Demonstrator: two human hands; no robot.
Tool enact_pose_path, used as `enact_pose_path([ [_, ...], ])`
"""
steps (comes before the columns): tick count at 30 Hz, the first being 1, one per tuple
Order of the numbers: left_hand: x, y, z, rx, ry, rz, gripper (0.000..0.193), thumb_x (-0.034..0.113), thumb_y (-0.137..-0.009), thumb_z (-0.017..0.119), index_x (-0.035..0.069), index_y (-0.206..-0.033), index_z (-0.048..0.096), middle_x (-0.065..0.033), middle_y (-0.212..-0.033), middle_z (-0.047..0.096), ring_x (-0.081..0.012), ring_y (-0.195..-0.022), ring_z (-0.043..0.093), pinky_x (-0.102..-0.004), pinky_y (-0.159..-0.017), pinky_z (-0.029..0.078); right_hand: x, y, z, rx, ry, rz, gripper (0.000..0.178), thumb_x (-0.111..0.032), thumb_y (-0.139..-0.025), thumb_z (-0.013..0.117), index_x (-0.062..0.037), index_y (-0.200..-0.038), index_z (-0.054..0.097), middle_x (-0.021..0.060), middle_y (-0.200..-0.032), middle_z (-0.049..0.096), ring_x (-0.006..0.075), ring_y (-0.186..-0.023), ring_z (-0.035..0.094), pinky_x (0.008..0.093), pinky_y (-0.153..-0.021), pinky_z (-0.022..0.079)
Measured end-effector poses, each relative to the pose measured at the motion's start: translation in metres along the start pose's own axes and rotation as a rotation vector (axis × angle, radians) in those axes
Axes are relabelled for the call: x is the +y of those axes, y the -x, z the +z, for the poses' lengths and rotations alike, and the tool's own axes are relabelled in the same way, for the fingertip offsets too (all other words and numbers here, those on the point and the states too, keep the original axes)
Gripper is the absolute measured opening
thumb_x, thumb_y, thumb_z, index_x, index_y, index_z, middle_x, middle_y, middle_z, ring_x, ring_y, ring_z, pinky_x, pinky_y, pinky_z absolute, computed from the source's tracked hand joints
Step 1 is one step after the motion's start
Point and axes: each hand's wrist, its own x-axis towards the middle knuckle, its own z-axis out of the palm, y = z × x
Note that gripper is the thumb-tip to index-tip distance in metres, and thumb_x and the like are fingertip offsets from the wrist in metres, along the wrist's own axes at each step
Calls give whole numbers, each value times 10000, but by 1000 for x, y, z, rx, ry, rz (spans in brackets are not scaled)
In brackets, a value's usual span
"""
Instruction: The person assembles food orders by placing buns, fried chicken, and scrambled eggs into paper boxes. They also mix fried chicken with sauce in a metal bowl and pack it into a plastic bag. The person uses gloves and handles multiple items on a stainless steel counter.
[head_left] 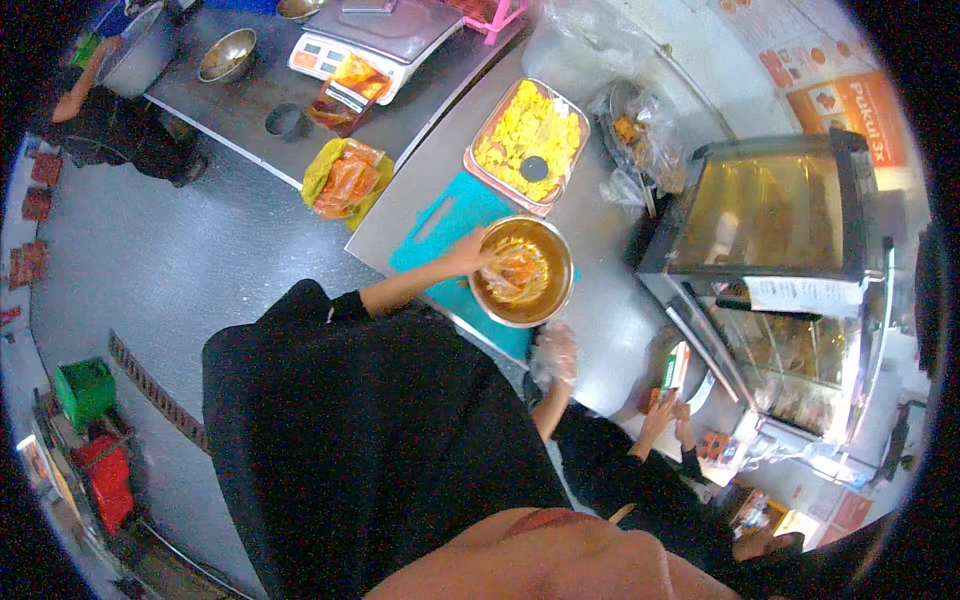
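Note:
A round metal bowl point(558, 291) stands on the turquoise cutting board point(447, 226) and partly over the steel counter. Orange sauce coats its inside, and a pale, translucent mass with orange streaks lies in it; I cannot make out its kind. My left hand point(468, 252) grips the bowl's left rim, the fingertips reaching over the edge beside that mass. Just outside the near right rim is my right hand point(556, 354), in a clear plastic glove; its fingers are blurred. Beyond the bowl sits a tray of yellow pieces point(530, 135) with a dark round object on top.
A white scale point(372, 45), sauce packets point(352, 98) and an orange-filled bag point(347, 182) stand on the far-left table. At right are a glass display cabinet point(765, 210) and plastic-wrapped food point(640, 130). A co-worker's hands point(665, 415) work nearby; another person point(125, 120) stands far left.

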Motion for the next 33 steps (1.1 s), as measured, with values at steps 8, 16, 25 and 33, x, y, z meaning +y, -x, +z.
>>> enact_pose_path([
  [8, 16, 27, -59, 72, 44, -42, 446, 245, -795, 608, 33, -1180, 534, -184, -1152, 563, -329, -1045, 562, -394, -867, 474, -28, -39, 18, 54, -1108, 543, 473, -394, -941, 447, -19, -1227, 477, 181, -1009, 615, 270, -871, 621, 392, -721, 504],
  [16, 21, 63, -288, 546, 198, -126, 511, 190, -819, 598, -7, -1262, 437, -182, -1161, 567, -277, -956, 607, -370, -784, 519, -84, -59, -20, 198, -1237, 436, 557, -462, -923, 470, -38, -1282, 436, 149, -1076, 615, 251, -875, 626, 367, -717, 493],
  [25, -43, -80, -627, 1163, 409, -79, 457, 49, -806, 585, -58, -1203, 385, -206, -1130, 546, -302, -874, 649, -365, -576, 606, -272, -201, -32, 77, -1291, 487, 597, -492, -917, 468, -36, -1301, 447, 142, -1099, 608, 233, -898, 615, 352, -734, 480],
  [33, -101, -229, -768, 1136, 112, -15, 479, 96, -831, 594, -75, -1192, 330, -269, -1129, 500, -381, -928, 591, -431, -681, 551, -414, -333, -3, 21, -1357, 500, 586, -478, -921, 465, -75, -1340, 389, 145, -1138, 578, 256, -973, 593, 388, -830, 484],
])
